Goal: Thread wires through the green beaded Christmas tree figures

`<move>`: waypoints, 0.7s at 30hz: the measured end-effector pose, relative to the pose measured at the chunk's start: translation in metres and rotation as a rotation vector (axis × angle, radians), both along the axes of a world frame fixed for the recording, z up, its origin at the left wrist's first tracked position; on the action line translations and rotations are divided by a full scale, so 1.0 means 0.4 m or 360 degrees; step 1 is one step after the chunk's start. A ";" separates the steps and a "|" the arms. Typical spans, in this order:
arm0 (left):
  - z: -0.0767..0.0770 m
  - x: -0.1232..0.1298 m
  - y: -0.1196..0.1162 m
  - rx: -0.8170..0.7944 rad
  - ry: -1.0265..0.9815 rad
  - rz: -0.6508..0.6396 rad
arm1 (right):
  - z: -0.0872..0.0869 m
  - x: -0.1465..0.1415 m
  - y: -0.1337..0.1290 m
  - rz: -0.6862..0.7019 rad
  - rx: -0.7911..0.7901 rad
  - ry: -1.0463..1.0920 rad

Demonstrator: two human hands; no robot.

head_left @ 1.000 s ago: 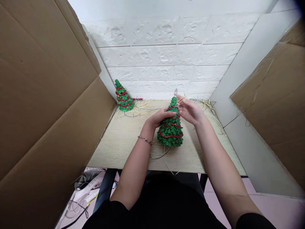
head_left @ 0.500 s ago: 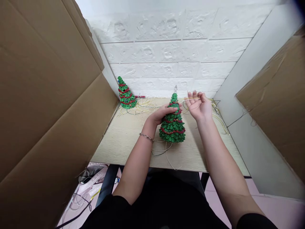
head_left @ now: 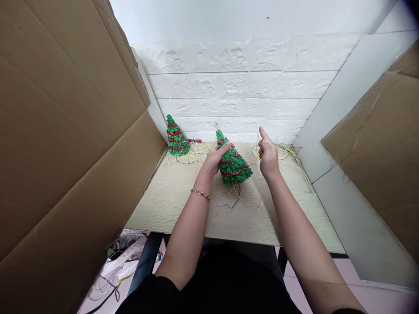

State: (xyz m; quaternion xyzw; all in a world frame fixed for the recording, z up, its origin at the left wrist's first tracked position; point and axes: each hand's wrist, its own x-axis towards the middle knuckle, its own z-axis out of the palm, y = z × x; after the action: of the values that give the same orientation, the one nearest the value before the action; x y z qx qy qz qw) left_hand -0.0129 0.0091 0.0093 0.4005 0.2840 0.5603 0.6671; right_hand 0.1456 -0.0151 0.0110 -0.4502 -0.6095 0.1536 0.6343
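A green Christmas tree figurine (head_left: 236,169) with red garlands and a clear tip (head_left: 216,125) leans to the left over the table. My left hand (head_left: 216,158) is closed round its upper left side, thumb across the front. Pale and dark wires (head_left: 240,198) trail from under its base onto the tabletop. To the right of the figurine, my right hand (head_left: 269,155) is raised with the index finger stretched out and the other fingers curled. Nothing shows in that hand.
A second decorated tree (head_left: 177,141) stands at the back left. Loose wires (head_left: 199,152) lie along the back of the wooden table (head_left: 176,209), and more wires (head_left: 291,155) lie at the right. A cardboard sheet (head_left: 81,131) rises on the left, a white brick-patterned wall (head_left: 229,83) behind.
The held tree has tipped, its top swinging left and its base lifting. My right hand has turned from palm up with fingers spread to a pointing shape. The view has shifted slightly.
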 end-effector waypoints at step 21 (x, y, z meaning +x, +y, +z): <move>-0.014 -0.004 0.022 0.0114 -0.0044 0.0047 | -0.003 -0.068 -0.027 -0.0228 0.0225 -0.0324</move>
State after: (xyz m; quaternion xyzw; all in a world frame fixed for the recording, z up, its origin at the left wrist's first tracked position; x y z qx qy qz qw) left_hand -0.0146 0.0178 0.0036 0.4122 0.2604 0.5854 0.6477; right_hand 0.1183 -0.0257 0.0099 -0.4598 -0.6463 0.0182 0.6087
